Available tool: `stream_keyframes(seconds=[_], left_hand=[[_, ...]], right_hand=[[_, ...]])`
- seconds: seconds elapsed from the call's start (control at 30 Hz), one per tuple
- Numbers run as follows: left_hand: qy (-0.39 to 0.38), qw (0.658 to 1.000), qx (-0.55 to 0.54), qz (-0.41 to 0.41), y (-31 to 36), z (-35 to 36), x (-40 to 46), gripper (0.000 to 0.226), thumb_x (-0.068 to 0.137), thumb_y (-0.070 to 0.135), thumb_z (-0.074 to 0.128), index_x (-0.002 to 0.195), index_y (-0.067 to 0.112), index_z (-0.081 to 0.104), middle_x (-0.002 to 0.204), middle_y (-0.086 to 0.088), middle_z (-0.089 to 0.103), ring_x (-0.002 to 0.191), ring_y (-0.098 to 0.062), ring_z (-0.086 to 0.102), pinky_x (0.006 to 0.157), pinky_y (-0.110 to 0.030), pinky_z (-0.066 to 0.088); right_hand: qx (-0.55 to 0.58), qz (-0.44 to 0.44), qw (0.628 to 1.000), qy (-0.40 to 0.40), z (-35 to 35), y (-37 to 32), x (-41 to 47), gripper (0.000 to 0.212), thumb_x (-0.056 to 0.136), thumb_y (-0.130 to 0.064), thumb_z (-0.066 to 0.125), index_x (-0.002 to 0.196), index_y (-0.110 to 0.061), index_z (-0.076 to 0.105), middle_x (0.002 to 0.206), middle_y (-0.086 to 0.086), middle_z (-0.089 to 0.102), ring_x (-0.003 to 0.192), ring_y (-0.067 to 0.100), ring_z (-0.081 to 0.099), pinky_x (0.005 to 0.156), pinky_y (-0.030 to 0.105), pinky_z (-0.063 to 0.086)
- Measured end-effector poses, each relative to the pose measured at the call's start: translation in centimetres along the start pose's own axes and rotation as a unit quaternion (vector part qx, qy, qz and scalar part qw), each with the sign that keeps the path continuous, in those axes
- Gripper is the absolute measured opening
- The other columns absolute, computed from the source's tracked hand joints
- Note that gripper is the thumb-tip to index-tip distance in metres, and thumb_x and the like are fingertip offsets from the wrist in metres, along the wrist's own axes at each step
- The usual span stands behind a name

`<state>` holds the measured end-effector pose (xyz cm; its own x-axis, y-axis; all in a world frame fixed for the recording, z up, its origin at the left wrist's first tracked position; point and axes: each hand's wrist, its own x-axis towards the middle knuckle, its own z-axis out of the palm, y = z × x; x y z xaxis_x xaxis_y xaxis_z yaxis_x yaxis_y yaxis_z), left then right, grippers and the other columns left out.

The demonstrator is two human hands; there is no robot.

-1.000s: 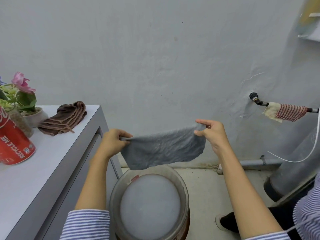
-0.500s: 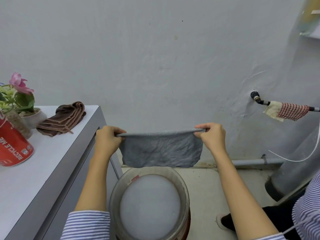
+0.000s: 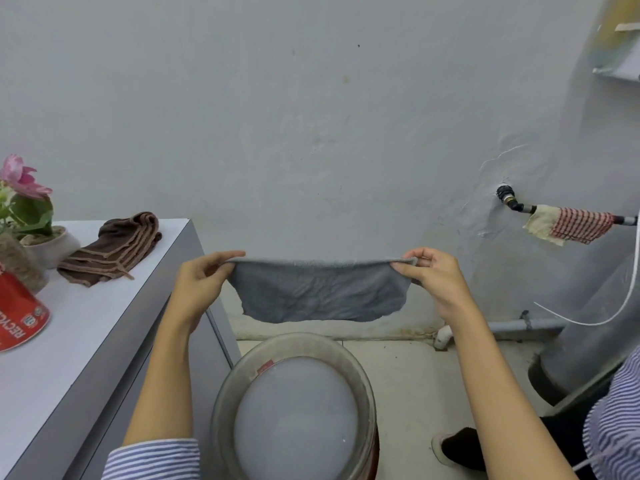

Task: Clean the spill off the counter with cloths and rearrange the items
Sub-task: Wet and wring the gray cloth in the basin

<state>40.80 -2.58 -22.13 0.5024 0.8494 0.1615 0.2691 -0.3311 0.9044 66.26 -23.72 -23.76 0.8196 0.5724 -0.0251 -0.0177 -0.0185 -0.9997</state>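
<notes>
Both hands now spread wider: left hand and right hand each pinch a top corner of the grey cloth, stretched taut above the bucket.

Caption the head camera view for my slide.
Left hand and right hand stretch a grey cloth above a round bucket of cloudy water.

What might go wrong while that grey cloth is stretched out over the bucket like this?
The grey cloth is only pinched at its two top corners by the left hand and right hand; a slip would likely drop it into the cloudy water in the bucket below. The left elbow sits close to the counter edge, so a wide swing toward it could knock the red can or the flower pot.
</notes>
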Motion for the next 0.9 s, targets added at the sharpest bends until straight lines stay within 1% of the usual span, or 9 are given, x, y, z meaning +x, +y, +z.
stream_keyframes(seconds=[0.07,0.13,0.23,0.33,0.47,0.57,0.67,0.8,0.9], left_hand=[[0.012,1.0,0.015,-0.012,0.2,0.7,1.2,0.026,0.095,0.009,0.048,0.106,0.022,0.067,0.101,0.001,0.068,0.093,0.003,0.058,0.08,-0.011,0.042],[0.029,0.995,0.095,-0.023,0.8,2.1,2.2,0.03,0.095,0.008,0.044,0.119,0.014,0.061,0.112,-0.012,0.065,0.104,-0.019,0.057,0.088,-0.026,0.042],[0.053,0.987,0.155,-0.003,2.4,4.8,2.0,0.035,0.092,0.008,0.041,0.125,0.012,0.052,0.091,-0.012,0.062,0.093,-0.031,0.056,0.078,-0.032,0.039],[0.045,0.983,0.16,0.072,4.9,7.3,0.2,0.03,0.089,0.011,0.047,0.119,0.016,0.051,0.077,-0.006,0.06,0.077,-0.028,0.056,0.069,-0.032,0.039],[-0.016,0.978,0.137,0.155,7.6,10.4,-2.3,0.024,0.089,0.017,0.052,0.113,0.021,0.055,0.079,0.0,0.066,0.079,-0.024,0.065,0.073,-0.033,0.048],[-0.07,0.976,0.126,0.163,8.3,10.5,-2.8,0.028,0.09,0.024,0.053,0.118,0.025,0.055,0.093,0.001,0.069,0.087,-0.017,0.065,0.079,-0.035,0.051],[-0.107,0.976,0.109,0.158,8.1,9.8,-2.6,0.042,0.083,0.026,0.066,0.123,0.025,0.053,0.1,0.009,0.063,0.094,-0.01,0.061,0.082,-0.022,0.049],[-0.055,0.986,0.041,0.15,7.8,9.5,-2.3,0.028,0.085,0.016,0.064,0.11,0.027,0.061,0.081,0.015,0.063,0.072,-0.001,0.06,0.064,-0.009,0.046],[-0.055,0.988,-0.016,0.146,7.5,8.7,-2.1,0.027,0.087,0.011,0.059,0.107,0.029,0.063,0.078,0.011,0.063,0.065,0.001,0.055,0.061,-0.008,0.043]], right_hand=[[0.045,0.02,0.999,0.008,0.4,-0.5,0.1,0.019,0.077,-0.004,0.074,0.081,-0.012,0.057,0.077,0.004,0.063,0.069,0.013,0.061,0.052,0.017,0.05],[0.03,0.036,0.997,0.059,1.5,-0.6,0.3,0.017,0.079,-0.008,0.074,0.083,-0.01,0.057,0.078,0.004,0.062,0.066,0.013,0.059,0.05,0.022,0.048],[0.017,0.028,0.994,0.108,3.2,-0.5,0.2,0.016,0.078,-0.009,0.073,0.079,-0.01,0.057,0.081,0.011,0.063,0.07,0.021,0.06,0.053,0.028,0.05],[-0.019,-0.013,0.998,0.062,5.2,-1.1,-0.8,0.016,0.078,-0.008,0.071,0.074,-0.015,0.057,0.076,0.013,0.065,0.07,0.026,0.064,0.057,0.035,0.055],[-0.042,-0.055,0.997,-0.03,7.8,-2.6,-2.3,0.007,0.084,-0.011,0.066,0.08,-0.013,0.061,0.07,0.009,0.068,0.063,0.027,0.067,0.062,0.042,0.059],[-0.042,-0.037,0.997,-0.058,7.8,-3.8,-2.6,0.012,0.092,-0.012,0.053,0.092,-0.011,0.065,0.086,0.009,0.072,0.072,0.019,0.071,0.066,0.032,0.059],[0.005,-0.014,0.994,-0.109,7.0,-4.7,-2.7,0.027,0.092,-0.003,0.039,0.098,-0.008,0.065,0.09,0.011,0.071,0.081,0.02,0.07,0.073,0.028,0.058],[-0.169,-0.104,0.973,-0.116,6.6,-4.5,-3.1,0.026,0.086,-0.006,0.049,0.099,-0.023,0.065,0.089,-0.002,0.059,0.087,0.012,0.057,0.079,0.025,0.048],[-0.324,-0.143,0.929,-0.103,5.3,-4.0,-3.5,0.017,0.084,-0.025,0.06,0.099,-0.031,0.058,0.099,0.0,0.039,0.106,0.018,0.038,0.092,0.029,0.036]])
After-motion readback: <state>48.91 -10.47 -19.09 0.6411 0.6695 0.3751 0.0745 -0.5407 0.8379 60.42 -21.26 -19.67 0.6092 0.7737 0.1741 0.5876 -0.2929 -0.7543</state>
